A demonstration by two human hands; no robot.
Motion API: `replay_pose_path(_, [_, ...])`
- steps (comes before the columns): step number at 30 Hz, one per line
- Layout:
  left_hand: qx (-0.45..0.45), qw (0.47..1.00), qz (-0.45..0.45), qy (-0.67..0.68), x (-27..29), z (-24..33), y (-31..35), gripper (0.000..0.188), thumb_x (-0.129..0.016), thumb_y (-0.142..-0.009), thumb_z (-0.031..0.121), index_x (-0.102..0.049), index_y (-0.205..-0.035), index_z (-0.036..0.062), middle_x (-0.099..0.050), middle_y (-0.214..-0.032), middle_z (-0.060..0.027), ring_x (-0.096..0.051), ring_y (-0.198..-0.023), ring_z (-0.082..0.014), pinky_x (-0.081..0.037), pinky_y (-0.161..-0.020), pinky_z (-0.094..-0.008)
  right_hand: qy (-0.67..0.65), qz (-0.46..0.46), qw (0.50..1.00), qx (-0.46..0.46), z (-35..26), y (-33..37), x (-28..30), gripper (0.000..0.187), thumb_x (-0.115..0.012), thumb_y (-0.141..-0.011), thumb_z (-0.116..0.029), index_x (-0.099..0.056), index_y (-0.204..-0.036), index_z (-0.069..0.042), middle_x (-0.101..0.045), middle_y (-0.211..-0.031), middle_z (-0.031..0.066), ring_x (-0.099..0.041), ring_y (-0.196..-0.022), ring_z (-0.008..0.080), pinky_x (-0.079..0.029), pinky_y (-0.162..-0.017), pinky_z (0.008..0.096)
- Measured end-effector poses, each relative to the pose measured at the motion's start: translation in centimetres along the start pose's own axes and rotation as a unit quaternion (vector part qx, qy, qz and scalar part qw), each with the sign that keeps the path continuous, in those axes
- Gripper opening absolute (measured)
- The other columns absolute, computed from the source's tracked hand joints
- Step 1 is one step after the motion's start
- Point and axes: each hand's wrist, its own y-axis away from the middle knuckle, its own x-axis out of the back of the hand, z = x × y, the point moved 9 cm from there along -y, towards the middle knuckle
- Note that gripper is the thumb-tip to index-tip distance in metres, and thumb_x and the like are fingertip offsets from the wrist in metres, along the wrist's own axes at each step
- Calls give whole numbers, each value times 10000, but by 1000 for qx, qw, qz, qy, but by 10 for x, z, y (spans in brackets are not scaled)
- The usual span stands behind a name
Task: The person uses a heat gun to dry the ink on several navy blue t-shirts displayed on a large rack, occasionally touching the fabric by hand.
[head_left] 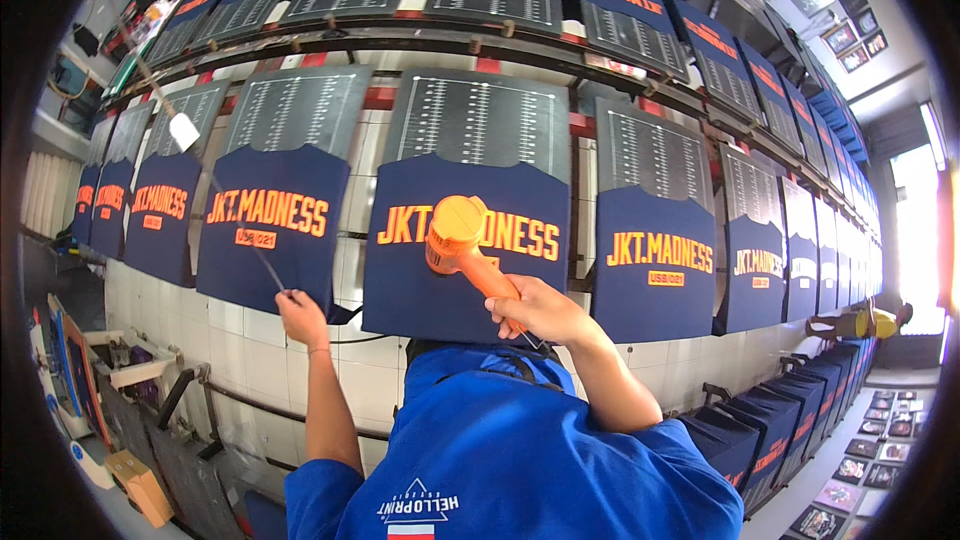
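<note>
My right hand [545, 312] is wrapped round the handle of an orange hair dryer [458, 230], held over the printed front of a navy shirt [420, 285]. The dryer's head hides the middle of the shirt's orange lettering. On the left, my left hand [303, 318] is closed on a thin dark cord [268, 265]. The cord slants up and left past another navy shirt [235, 270] to a white connector-like piece [183, 131]. Both shirts lie stretched on dark boards with white ruler marks, such as the board [475, 115] under the dryer's shirt.
Several more printed shirts on boards run to both sides, like the shirt [655, 285] on the right. Behind a dark rail [400, 40] stands another row. A wooden block [140, 488] and racks are at lower left. Another person [860, 324] is far right.
</note>
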Motion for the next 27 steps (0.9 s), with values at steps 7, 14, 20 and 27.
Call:
replay_pose_path(7, [-3,997,-57,47,1,49,72,213,-486,-999,225,-521,-1059,24,-700,-885,-182,-689,-823,-384,-512,-711,-491,-25,74,997,25,39,69,128,299,-655,-971,-269,-567,-1066,0,-626,-827,42,-642,-658,106,-543,-613,235])
replay_pose_path(14, [-10,994,-45,101,-1,154,222,185,-532,-985,161,-477,-1099,26,-667,-769,-159,-675,-721,-369,-502,-653,-470,7,133,991,-7,70,153,276,279,-644,-968,-243,-556,-1051,7,-610,-805,47,-649,-654,130,-540,-596,262])
replay_pose_path(20, [-75,978,-80,175,21,267,327,201,-560,-967,132,-454,-1094,16,-604,-685,-141,-623,-653,-376,-467,-627,-481,15,51,999,6,75,175,333,262,-618,-977,-244,-558,-1052,-1,-611,-806,40,-646,-660,131,-540,-601,263])
replay_pose_path(27, [-59,958,-183,212,20,267,407,186,-564,-967,94,-453,-1097,20,-443,-598,-33,-492,-526,-190,-388,-533,-374,-76,14,996,36,106,159,311,258,-574,-1022,-232,-512,-1151,-18,-615,-871,46,-659,-726,140,-560,-666,288])
